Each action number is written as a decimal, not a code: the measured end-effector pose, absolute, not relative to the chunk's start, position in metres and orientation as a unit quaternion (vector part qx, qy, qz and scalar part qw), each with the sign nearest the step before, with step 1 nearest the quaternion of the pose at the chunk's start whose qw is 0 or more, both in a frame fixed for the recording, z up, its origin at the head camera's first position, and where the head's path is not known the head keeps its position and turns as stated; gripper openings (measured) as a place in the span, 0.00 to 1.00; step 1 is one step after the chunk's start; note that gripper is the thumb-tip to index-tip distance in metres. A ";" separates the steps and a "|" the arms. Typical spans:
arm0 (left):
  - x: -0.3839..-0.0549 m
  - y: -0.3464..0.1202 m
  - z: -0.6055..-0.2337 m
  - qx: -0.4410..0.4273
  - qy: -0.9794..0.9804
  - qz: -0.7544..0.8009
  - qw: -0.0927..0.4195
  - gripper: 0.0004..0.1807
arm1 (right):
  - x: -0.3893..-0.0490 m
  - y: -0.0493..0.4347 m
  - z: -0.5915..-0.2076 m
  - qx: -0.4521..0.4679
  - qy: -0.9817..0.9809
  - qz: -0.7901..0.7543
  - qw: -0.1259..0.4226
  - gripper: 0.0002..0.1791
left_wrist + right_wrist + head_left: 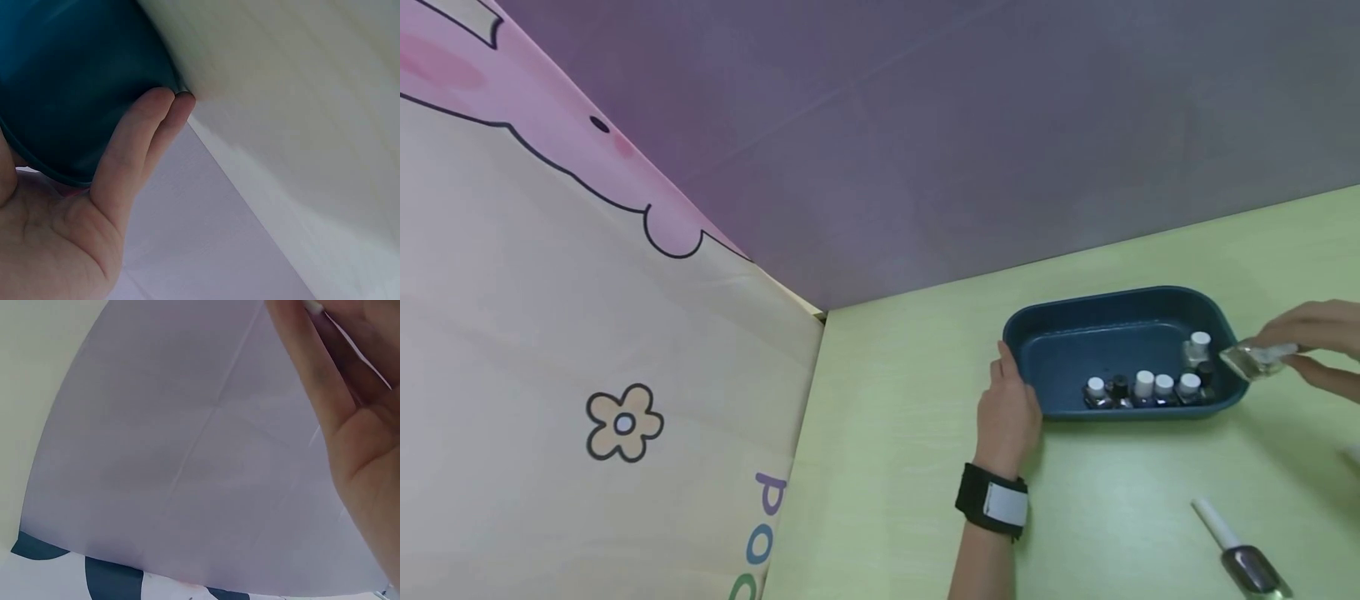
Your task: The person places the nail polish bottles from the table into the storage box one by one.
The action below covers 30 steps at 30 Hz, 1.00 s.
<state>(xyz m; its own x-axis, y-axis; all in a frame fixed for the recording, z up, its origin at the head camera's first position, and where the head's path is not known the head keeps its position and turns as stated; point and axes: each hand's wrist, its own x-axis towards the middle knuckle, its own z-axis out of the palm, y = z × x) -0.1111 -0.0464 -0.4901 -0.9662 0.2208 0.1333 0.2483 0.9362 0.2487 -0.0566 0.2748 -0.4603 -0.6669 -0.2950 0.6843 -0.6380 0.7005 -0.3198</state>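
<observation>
A dark teal tray [1097, 321] stands on the green table. My left hand [1009, 417] holds its left end, and the left wrist view shows the tray wall between the thumb side and the fingers [128, 147]. At the tray's right rim, my right hand [1318, 337] pinches a small clear nail polish bottle [1247, 360] by its whitish cap, the bottle tilted. In the right wrist view, only a white tip [314, 306] shows between the fingers. Several nail polish bottles [1144, 392] stand along the tray's near side, with another bottle [1198, 350] behind them at the right.
A dark nail polish bottle [1251, 567] with a long white cap lies on the table [880, 467] near the front. Behind the table rises a grey-purple wall covering [925, 167]. A pale printed sheet [512, 333] borders the left side.
</observation>
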 end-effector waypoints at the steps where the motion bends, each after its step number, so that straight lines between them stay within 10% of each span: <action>1: -0.111 -0.047 -0.490 -0.119 -0.983 -0.132 0.052 0.34 | -0.058 0.273 -0.459 0.270 -0.868 0.272 0.317 0.43; 30: -0.112 -0.047 -0.493 -0.128 -0.980 -0.140 0.060 0.35 | -0.068 0.230 -0.462 0.222 -0.899 0.174 0.336 0.48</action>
<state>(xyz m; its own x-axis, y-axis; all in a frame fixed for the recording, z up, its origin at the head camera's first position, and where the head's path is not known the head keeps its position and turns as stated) -0.1115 -0.0471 -0.4931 -0.9599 0.2342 0.1540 0.2679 0.9282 0.2584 -0.0684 0.2304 -0.4616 -0.6754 -0.2825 0.6812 -0.5165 0.8405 -0.1636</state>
